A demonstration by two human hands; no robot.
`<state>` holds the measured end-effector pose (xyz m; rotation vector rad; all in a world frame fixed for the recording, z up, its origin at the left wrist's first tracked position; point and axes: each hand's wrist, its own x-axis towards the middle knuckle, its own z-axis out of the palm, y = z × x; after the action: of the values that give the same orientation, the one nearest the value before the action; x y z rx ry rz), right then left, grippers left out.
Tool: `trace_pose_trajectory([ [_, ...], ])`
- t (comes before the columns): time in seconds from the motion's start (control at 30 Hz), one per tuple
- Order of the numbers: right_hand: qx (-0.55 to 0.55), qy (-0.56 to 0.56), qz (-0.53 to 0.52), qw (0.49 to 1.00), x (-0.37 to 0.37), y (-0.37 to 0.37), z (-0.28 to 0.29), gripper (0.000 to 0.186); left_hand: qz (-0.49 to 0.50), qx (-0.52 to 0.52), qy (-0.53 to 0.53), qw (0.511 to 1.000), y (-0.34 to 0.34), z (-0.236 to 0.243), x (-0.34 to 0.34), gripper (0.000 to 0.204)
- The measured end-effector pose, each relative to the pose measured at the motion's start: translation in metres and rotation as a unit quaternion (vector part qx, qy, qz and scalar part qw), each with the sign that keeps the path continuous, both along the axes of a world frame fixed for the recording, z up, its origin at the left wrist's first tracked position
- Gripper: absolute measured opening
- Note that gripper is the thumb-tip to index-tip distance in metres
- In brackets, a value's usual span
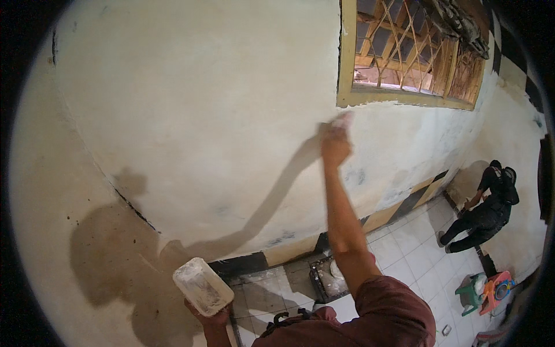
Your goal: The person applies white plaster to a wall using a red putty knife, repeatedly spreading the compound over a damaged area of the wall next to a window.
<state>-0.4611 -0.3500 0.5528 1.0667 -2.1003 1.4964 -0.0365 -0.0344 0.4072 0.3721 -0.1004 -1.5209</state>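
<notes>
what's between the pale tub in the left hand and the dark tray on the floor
In the head view, only floor tiles, partly shadowed, show between the pale tub and the dark tray.

Illumination is moderate and uneven: the wall (202, 104) reads bright centrally, dimming toward the rim. Distinct shadows (283, 182) of arm and head fall leftward, indicating light from the right. Blur softens the right hand (336, 146). Fisheye distortion bends the window frame (346, 69); black vignetting encloses the view.
</notes>
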Motion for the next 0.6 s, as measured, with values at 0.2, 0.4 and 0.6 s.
trace_pose_trajectory([
  [0.2, 0.004, 0.237, 0.459, 0.856, 0.244, 0.088, -0.027, 0.055, 0.043, -0.037, -0.104, 0.993, -0.012, -0.013, 0.012, 0.074],
  [0.4, -0.100, 0.256, 0.338, 0.900, 0.144, 0.088, -0.023, 0.058, 0.021, -0.112, -0.065, 0.991, -0.014, -0.006, 0.004, 0.067],
  [0.6, -0.214, 0.380, 0.186, 0.880, 0.043, 0.046, 0.080, 0.046, 0.036, -0.025, -0.072, 0.996, -0.001, -0.001, 0.001, 0.075],
])
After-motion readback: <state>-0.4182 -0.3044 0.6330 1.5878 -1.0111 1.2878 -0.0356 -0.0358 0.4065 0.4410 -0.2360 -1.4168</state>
